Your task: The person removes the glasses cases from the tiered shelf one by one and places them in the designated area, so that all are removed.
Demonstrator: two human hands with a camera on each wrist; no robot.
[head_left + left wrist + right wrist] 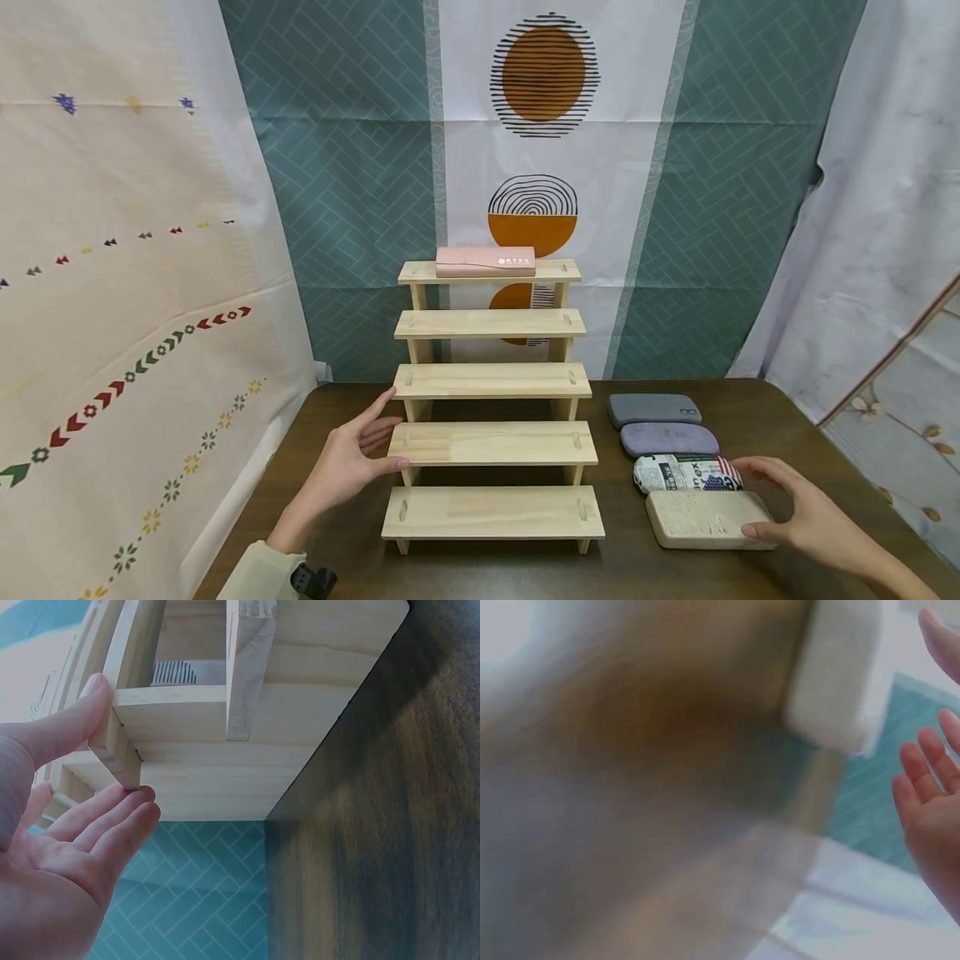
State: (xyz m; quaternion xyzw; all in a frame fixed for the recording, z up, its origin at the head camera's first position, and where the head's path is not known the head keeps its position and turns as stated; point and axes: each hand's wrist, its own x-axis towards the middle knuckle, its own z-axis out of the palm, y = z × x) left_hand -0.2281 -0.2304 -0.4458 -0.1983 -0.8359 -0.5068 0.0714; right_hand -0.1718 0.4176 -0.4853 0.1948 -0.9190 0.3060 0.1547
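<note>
A five-step wooden display stand (491,446) stands on the table. At its left side my left hand (348,458) holds the end of the second step from the bottom. In the left wrist view, the thumb lies on one face of that step board (120,754) and the fingertips meet its end. My right hand (806,512), thumb and fingers spread apart, is at the right end of a cream glasses case (705,518). Its fingers reach beside a glasses case with a printed pattern (686,473). The right wrist view is blurred, with that hand (937,795) at its edge.
A pink glasses case (486,262) lies on the top step. Behind the patterned case, a purple glasses case (669,439) and a grey one (654,408) lie in a row on the brown table (337,533). Patterned cloths (337,167) hang behind and at both sides.
</note>
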